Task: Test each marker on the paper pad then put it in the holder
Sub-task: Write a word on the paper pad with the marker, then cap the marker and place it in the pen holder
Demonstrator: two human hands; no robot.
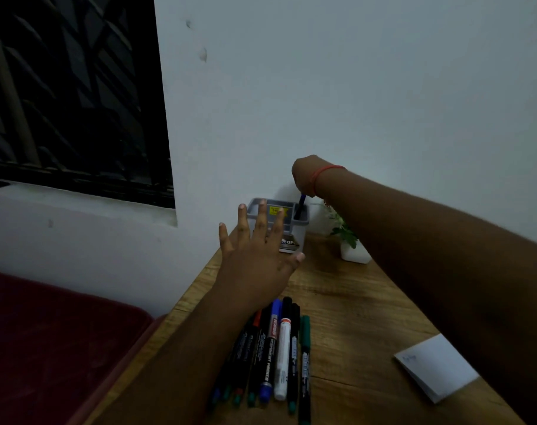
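Note:
A grey holder [299, 233] stands at the far end of the wooden table [353, 302], against the wall. My right hand [304, 176] hangs above it and pinches a blue marker [300, 206], whose lower end sits inside the holder's right side. My left hand [255, 256] hovers with fingers spread straight in front of the holder, holding nothing. Several markers [276, 351] lie side by side on the table below my left hand. A white paper pad [436, 366] lies at the right, bearing a faint scribble near its top corner.
A small plant in a white pot [353, 250] stands right of the holder, under my right forearm. A dark red cushion [46, 348] borders the table's left edge. A white wall and a dark barred window [71, 93] rise behind.

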